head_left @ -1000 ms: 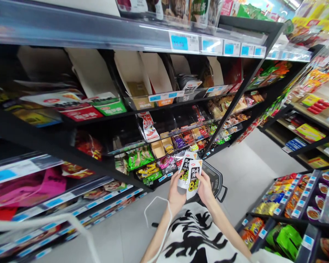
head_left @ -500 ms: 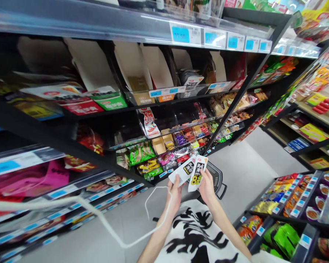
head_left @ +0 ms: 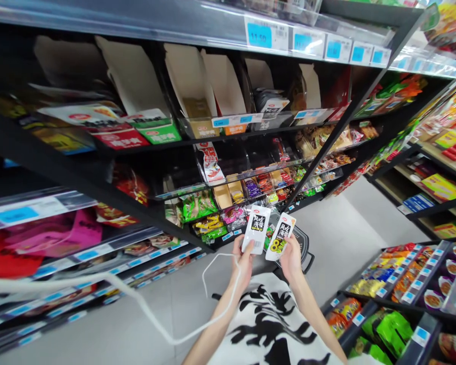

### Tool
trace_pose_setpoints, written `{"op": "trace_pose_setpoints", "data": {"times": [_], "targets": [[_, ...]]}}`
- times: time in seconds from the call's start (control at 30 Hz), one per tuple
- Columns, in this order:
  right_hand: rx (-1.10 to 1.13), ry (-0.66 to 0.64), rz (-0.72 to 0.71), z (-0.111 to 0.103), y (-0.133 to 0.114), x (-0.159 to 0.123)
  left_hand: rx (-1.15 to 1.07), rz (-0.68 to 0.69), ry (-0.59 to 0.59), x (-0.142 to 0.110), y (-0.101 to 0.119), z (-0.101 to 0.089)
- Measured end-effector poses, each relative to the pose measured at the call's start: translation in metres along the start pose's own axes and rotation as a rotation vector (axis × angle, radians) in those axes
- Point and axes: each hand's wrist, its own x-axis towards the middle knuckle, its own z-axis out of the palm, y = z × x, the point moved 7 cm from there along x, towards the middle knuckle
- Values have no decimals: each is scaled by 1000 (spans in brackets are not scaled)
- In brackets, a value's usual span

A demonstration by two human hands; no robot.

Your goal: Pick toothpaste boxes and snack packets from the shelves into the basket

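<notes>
Between thumb and fingers, my left hand [head_left: 244, 261] grips a white snack packet [head_left: 257, 230] with a black printed label. A second white packet [head_left: 280, 237], with black lettering and a yellow-green print, is pinched in my right hand [head_left: 291, 259]. The two packets stand side by side, slightly apart, printed faces toward me. Below and behind them, partly hidden, is a dark shopping basket [head_left: 302, 243] with a handle. A white cable [head_left: 148, 314] loops past my left wrist.
Ahead runs a black shelf rack with open snack boxes [head_left: 224, 83], price tags [head_left: 266, 36] and bagged snacks [head_left: 199, 205]. Low bins of packaged food [head_left: 380, 268] stand at the right. Grey floor [head_left: 334, 243] lies between, with more shelving [head_left: 425, 182] at the far right.
My left hand has turned its packet more upright, and the two packets, overlapping before, are now apart. The view has shifted slightly.
</notes>
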Motion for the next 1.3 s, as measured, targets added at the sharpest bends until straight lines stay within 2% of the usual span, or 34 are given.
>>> {"op": "trace_pose_setpoints", "data": {"times": [0.2, 0.33, 0.5, 0.63, 0.83, 1.03, 1.13, 1.2, 1.3], "targets": [[-78, -24, -7, 0, -2, 0, 17, 21, -18, 0, 0, 0], [-207, -55, -84, 1, -5, 0, 29, 41, -40, -2, 2, 2], [-350, 88, -239, -6, -13, 0, 94, 101, -98, -4, 6, 5], [-354, 174, -266, -8, -14, -1, 138, 131, -104, -2, 4, 0], [-335, 119, -231, -5, -7, 0, 261, 208, -92, 6, 0, -9], [-400, 46, -273, -3, -5, 0, 321, 224, -58, 9, -1, -13], [-470, 84, -388, -4, -15, -4, 314, 262, -105, 8, 2, -11], [-542, 80, -556, -2, -28, -11, 321, 279, -140, 7, 5, -8], [-711, -48, -816, 8, -43, -28, 316, 262, -172, 4, 8, -3]]}}
